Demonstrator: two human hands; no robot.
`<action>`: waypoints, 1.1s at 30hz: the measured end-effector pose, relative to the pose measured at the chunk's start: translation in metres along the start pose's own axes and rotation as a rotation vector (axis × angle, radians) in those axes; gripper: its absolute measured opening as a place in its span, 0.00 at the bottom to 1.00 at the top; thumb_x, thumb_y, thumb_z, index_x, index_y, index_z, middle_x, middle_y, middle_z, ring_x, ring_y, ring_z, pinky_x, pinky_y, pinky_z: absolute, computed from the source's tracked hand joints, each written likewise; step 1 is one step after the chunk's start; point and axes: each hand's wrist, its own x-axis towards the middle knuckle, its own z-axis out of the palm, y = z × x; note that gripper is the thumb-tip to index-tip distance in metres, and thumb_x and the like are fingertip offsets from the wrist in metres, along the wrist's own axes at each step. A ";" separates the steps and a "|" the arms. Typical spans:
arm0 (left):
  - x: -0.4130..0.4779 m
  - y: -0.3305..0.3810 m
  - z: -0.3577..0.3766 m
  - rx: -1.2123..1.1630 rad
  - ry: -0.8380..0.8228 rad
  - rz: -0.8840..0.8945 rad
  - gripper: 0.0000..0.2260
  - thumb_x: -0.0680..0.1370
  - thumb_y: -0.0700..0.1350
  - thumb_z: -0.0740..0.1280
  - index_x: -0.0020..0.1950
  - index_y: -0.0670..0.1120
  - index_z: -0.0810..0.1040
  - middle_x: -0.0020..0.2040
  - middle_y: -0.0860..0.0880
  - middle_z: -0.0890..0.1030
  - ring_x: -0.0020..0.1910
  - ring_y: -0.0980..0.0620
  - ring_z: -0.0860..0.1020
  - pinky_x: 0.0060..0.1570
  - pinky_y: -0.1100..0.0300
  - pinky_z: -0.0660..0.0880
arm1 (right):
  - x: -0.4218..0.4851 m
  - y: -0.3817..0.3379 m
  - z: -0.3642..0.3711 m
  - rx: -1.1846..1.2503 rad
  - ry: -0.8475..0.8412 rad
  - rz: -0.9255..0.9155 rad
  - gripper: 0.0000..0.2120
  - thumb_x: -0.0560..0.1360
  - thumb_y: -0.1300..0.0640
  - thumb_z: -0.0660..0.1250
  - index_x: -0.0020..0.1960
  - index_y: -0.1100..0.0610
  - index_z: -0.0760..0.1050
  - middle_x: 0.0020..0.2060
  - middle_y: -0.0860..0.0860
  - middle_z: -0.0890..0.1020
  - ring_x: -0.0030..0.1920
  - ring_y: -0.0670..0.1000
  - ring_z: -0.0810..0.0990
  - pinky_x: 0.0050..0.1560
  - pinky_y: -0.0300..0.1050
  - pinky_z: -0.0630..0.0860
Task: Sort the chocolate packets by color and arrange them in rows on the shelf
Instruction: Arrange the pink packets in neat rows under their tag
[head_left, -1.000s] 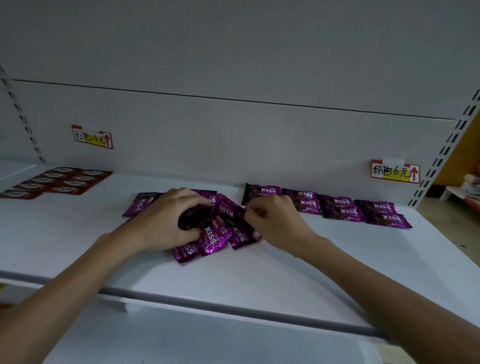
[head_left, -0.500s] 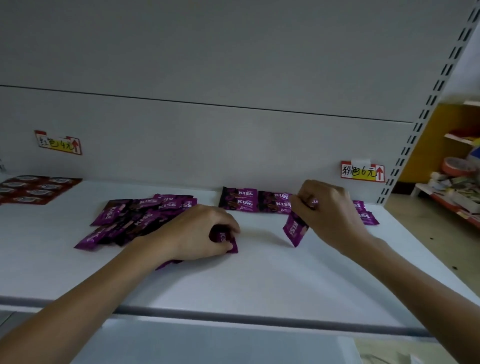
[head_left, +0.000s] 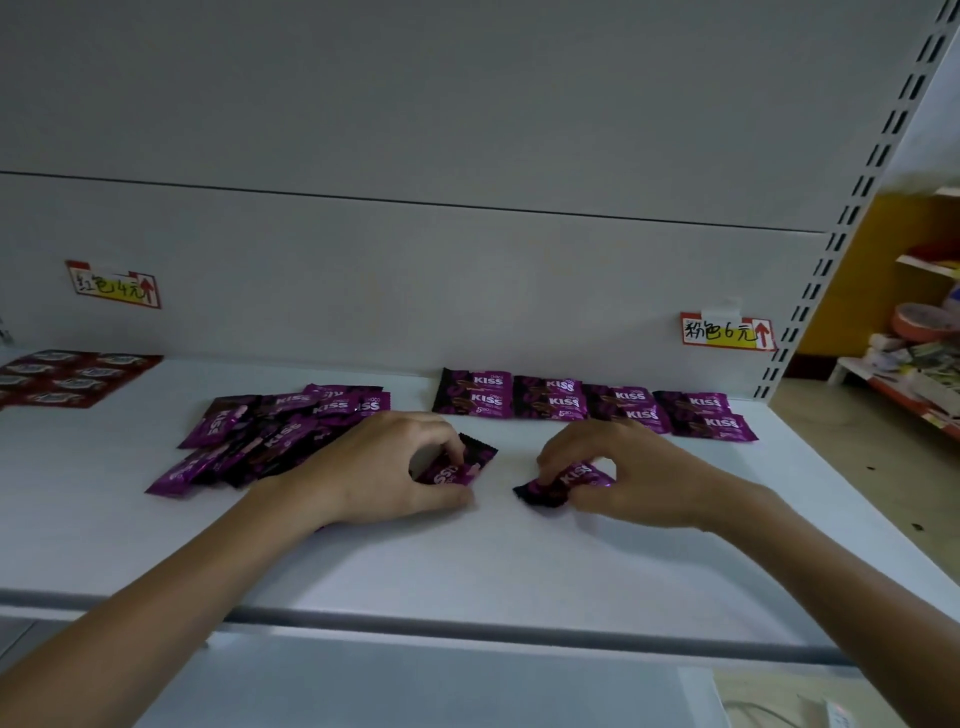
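Both hands were busy: the left hand (head_left: 384, 467) pinched a purple packet (head_left: 457, 467) just right of the loose pile (head_left: 270, 431), & the right hand (head_left: 623, 473) gripped a second packet (head_left: 566, 480), both low on the shelf (head_left: 467, 561) in front of the neat purple rows (head_left: 592, 402). The red packets (head_left: 67, 376) lay in rows far left, so approx half done, I'd guess. The pile plus these two were left to place.

My left hand (head_left: 374, 467) hides the pile's (head_left: 260, 436) right end and half its packet (head_left: 452, 474); the red packets (head_left: 67, 376) are cut off at the shelf's (head_left: 467, 561) left edge.
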 end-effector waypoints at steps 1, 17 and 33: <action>0.002 0.000 0.001 -0.008 -0.003 -0.001 0.17 0.66 0.64 0.68 0.50 0.57 0.77 0.53 0.63 0.77 0.53 0.64 0.74 0.53 0.64 0.71 | -0.001 0.004 0.000 -0.014 -0.013 -0.005 0.13 0.70 0.60 0.68 0.53 0.49 0.81 0.53 0.41 0.78 0.53 0.38 0.74 0.54 0.25 0.66; 0.003 0.006 -0.001 0.077 -0.120 0.017 0.18 0.74 0.58 0.65 0.63 0.62 0.72 0.57 0.64 0.68 0.57 0.65 0.66 0.59 0.64 0.65 | 0.005 0.033 0.009 -0.056 0.222 -0.012 0.11 0.68 0.47 0.72 0.49 0.48 0.81 0.48 0.43 0.78 0.48 0.42 0.75 0.43 0.30 0.68; 0.007 0.010 0.006 0.126 0.037 -0.060 0.16 0.75 0.57 0.63 0.62 0.57 0.75 0.54 0.62 0.72 0.52 0.62 0.72 0.54 0.61 0.72 | 0.004 0.039 0.010 -0.156 0.284 -0.010 0.11 0.72 0.49 0.68 0.54 0.48 0.80 0.48 0.46 0.77 0.48 0.46 0.74 0.45 0.41 0.74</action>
